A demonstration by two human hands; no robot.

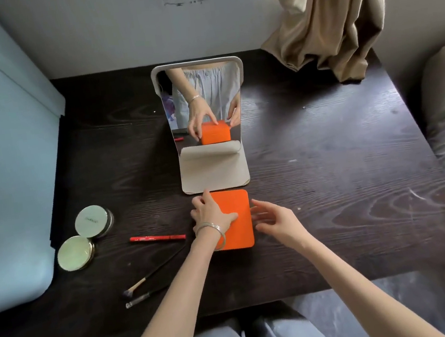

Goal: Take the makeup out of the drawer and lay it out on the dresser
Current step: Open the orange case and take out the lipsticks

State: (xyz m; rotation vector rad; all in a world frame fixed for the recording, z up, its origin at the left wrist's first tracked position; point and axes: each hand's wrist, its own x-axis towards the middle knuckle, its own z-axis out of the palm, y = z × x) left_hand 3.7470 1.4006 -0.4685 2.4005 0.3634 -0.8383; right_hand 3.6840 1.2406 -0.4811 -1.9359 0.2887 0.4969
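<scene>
Dark desk (330,182), mirror (202,108) at 12: left hand (213,216) flat on box (239,217), right hand (276,219) spread beside; steady both sides before lifting lid.

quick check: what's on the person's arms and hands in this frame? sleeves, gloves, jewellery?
Both arms are bare to the frame edge: no sleeves and no gloves. The left hand has thin silver bangles at the wrist, stacked close together. The right hand and its wrist show no bracelet or watch. No rings are visible on either hand, though the fingers are small in this view.
</scene>
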